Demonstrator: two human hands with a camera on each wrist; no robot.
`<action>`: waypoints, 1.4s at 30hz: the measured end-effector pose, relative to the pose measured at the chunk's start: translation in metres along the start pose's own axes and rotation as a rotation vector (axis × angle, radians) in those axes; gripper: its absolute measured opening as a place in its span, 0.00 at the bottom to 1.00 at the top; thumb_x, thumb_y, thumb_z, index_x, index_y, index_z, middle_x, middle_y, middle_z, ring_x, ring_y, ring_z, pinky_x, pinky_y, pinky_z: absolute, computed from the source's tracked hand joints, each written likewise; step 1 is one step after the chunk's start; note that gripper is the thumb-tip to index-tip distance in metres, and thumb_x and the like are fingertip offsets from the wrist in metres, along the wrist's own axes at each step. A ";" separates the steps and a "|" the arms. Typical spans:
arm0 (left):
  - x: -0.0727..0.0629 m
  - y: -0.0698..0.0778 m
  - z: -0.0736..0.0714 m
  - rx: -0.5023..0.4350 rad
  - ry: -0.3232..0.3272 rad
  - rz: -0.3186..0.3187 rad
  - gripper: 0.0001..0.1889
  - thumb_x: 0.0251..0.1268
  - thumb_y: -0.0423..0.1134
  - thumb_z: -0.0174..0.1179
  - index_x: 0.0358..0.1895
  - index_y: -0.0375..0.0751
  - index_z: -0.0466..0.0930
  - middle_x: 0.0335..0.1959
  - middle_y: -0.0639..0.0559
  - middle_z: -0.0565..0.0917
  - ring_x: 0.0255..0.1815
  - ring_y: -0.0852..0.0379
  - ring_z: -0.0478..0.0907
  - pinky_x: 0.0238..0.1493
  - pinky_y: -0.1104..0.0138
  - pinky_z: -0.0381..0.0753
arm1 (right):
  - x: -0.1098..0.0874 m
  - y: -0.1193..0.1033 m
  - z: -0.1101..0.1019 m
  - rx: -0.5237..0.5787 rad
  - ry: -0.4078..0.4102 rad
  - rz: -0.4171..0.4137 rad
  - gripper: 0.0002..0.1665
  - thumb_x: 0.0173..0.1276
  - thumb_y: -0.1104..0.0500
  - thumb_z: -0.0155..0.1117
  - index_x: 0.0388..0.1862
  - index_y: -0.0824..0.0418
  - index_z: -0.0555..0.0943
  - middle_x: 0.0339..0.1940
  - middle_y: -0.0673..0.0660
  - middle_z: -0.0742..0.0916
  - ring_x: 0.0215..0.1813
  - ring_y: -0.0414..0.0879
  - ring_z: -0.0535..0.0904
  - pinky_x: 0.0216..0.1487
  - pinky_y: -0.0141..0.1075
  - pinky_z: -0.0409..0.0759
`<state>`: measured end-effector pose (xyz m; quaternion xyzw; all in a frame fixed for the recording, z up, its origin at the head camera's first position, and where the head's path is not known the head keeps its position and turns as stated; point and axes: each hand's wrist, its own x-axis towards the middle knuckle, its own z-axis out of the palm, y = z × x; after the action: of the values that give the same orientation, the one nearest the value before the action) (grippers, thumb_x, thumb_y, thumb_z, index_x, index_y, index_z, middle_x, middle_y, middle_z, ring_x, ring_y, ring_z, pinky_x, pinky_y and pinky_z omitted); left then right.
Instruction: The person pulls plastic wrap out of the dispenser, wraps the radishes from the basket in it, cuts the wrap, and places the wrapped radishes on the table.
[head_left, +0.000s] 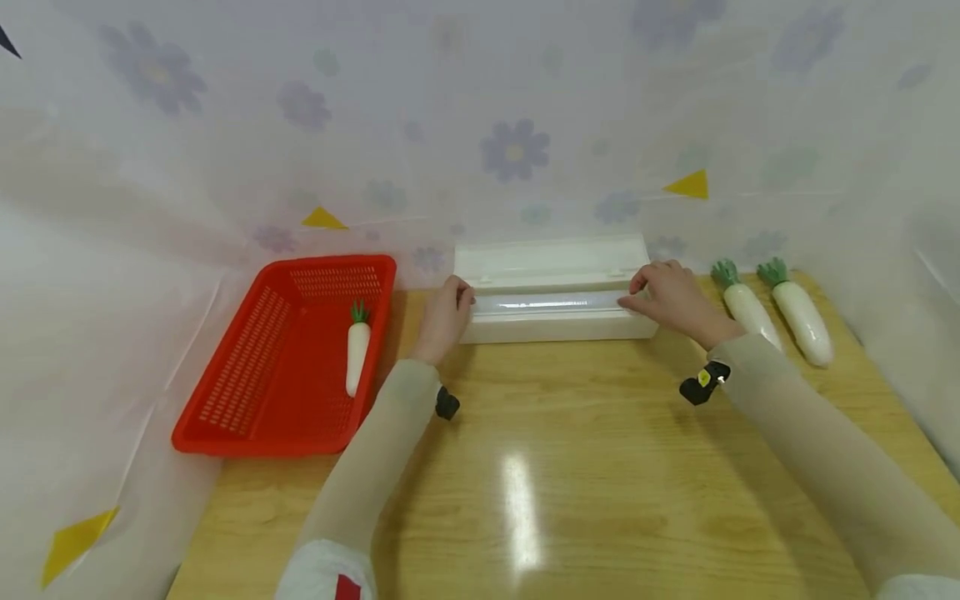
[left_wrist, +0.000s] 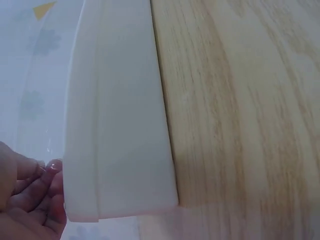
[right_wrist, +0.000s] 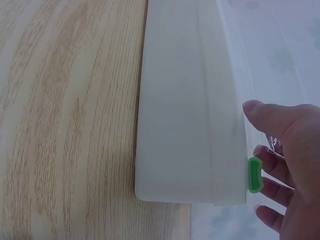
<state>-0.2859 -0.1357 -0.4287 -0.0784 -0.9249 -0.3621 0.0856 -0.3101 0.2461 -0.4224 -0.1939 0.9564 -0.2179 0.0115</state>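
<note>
A white cling film dispenser box (head_left: 558, 329) stands at the back of the table with its lid (head_left: 551, 260) raised. Inside lies a roll of shiny cling film (head_left: 551, 302). At the box's left end is my left hand (head_left: 444, 317); in the left wrist view its thumb and fingertips (left_wrist: 54, 166) meet and pinch a glossy bit of film. My right hand (head_left: 675, 300) is at the right end, thumb and forefinger apart in the right wrist view, near a small green end piece (right_wrist: 255, 175). Clear film shows beside its fingers; whether they grip it is unclear.
Left of the box stands a red perforated basket (head_left: 262, 450) with a white radish (head_left: 358, 354) inside. Two glossy white radishes, the nearer one (head_left: 750, 312) and the farther one (head_left: 802, 321), lie right of my right hand. A flowered curtain (head_left: 450, 125) encloses the wooden table (head_left: 585, 483).
</note>
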 end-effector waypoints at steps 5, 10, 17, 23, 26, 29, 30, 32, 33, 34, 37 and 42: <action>0.002 0.004 -0.007 -0.069 -0.090 -0.023 0.08 0.79 0.36 0.58 0.49 0.34 0.77 0.43 0.41 0.84 0.42 0.47 0.79 0.47 0.57 0.81 | 0.003 0.000 0.000 0.015 0.004 0.013 0.17 0.78 0.51 0.65 0.46 0.66 0.81 0.49 0.68 0.85 0.62 0.73 0.70 0.65 0.69 0.62; 0.003 0.003 -0.011 -0.156 -0.108 -0.030 0.06 0.75 0.30 0.61 0.49 0.33 0.78 0.45 0.40 0.83 0.48 0.46 0.79 0.54 0.57 0.81 | 0.002 0.000 -0.001 0.115 0.036 0.035 0.14 0.79 0.53 0.64 0.45 0.65 0.79 0.49 0.68 0.84 0.60 0.70 0.70 0.64 0.67 0.63; 0.004 0.000 -0.014 -0.184 -0.016 -0.058 0.04 0.74 0.32 0.64 0.44 0.34 0.86 0.42 0.41 0.88 0.43 0.47 0.81 0.49 0.57 0.81 | 0.002 0.000 0.000 0.216 0.068 0.046 0.17 0.79 0.52 0.64 0.55 0.64 0.80 0.49 0.68 0.86 0.50 0.64 0.80 0.51 0.59 0.75; 0.004 0.001 -0.018 -0.230 0.014 -0.073 0.06 0.73 0.34 0.66 0.44 0.33 0.88 0.42 0.40 0.89 0.43 0.46 0.83 0.50 0.56 0.82 | 0.001 0.003 -0.003 0.313 0.065 0.125 0.22 0.79 0.47 0.62 0.57 0.64 0.84 0.55 0.66 0.86 0.51 0.60 0.80 0.43 0.47 0.76; 0.003 0.001 -0.018 -0.283 0.020 -0.098 0.07 0.73 0.33 0.66 0.45 0.32 0.88 0.42 0.39 0.88 0.44 0.45 0.83 0.50 0.57 0.82 | 0.000 0.006 -0.004 0.381 0.065 0.169 0.26 0.78 0.43 0.62 0.58 0.63 0.85 0.58 0.65 0.85 0.53 0.58 0.79 0.43 0.43 0.76; 0.003 0.001 -0.018 -0.345 0.029 -0.125 0.08 0.73 0.34 0.66 0.46 0.31 0.87 0.44 0.38 0.88 0.45 0.45 0.83 0.51 0.58 0.82 | -0.003 0.008 -0.005 0.444 0.082 0.214 0.31 0.76 0.38 0.64 0.58 0.63 0.85 0.54 0.57 0.86 0.54 0.55 0.78 0.44 0.41 0.76; 0.002 0.001 -0.018 -0.368 0.032 -0.133 0.08 0.73 0.34 0.66 0.46 0.31 0.87 0.44 0.38 0.88 0.46 0.45 0.83 0.52 0.58 0.82 | -0.004 0.009 -0.006 0.465 0.089 0.228 0.32 0.75 0.37 0.65 0.58 0.63 0.86 0.54 0.55 0.86 0.54 0.54 0.77 0.45 0.41 0.76; 0.002 0.000 -0.019 -0.417 0.030 -0.155 0.08 0.73 0.34 0.66 0.46 0.31 0.87 0.45 0.38 0.87 0.47 0.45 0.83 0.54 0.58 0.82 | -0.005 0.009 -0.008 0.486 0.099 0.257 0.34 0.73 0.35 0.65 0.58 0.62 0.86 0.54 0.54 0.86 0.55 0.52 0.77 0.47 0.41 0.76; 0.002 0.000 -0.020 -0.437 0.029 -0.165 0.09 0.73 0.35 0.66 0.47 0.31 0.87 0.46 0.38 0.88 0.48 0.45 0.83 0.55 0.57 0.82 | -0.006 0.008 -0.009 0.495 0.103 0.265 0.34 0.72 0.34 0.65 0.58 0.62 0.86 0.54 0.54 0.87 0.56 0.52 0.77 0.48 0.42 0.76; 0.001 0.000 -0.021 -0.460 0.029 -0.185 0.09 0.73 0.35 0.66 0.47 0.32 0.87 0.46 0.39 0.88 0.48 0.46 0.83 0.56 0.57 0.82 | -0.006 0.008 -0.010 0.499 0.102 0.272 0.35 0.72 0.34 0.65 0.58 0.62 0.86 0.54 0.55 0.87 0.56 0.53 0.77 0.49 0.43 0.75; 0.002 -0.002 -0.023 -0.512 0.033 -0.244 0.09 0.72 0.36 0.67 0.48 0.33 0.88 0.46 0.39 0.89 0.49 0.46 0.84 0.59 0.55 0.82 | -0.006 0.007 -0.013 0.466 0.094 0.272 0.35 0.72 0.34 0.65 0.58 0.62 0.87 0.61 0.64 0.85 0.60 0.58 0.76 0.52 0.49 0.75; 0.006 0.000 -0.025 -0.544 0.078 -0.278 0.11 0.71 0.37 0.69 0.48 0.33 0.88 0.45 0.40 0.89 0.48 0.48 0.85 0.62 0.56 0.80 | -0.004 0.008 -0.022 0.440 0.119 0.236 0.34 0.73 0.36 0.66 0.58 0.63 0.87 0.66 0.67 0.82 0.71 0.66 0.70 0.65 0.63 0.70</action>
<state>-0.2889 -0.1519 -0.4093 0.0428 -0.7920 -0.6073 0.0467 -0.3118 0.2630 -0.4059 -0.0607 0.9009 -0.4291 0.0223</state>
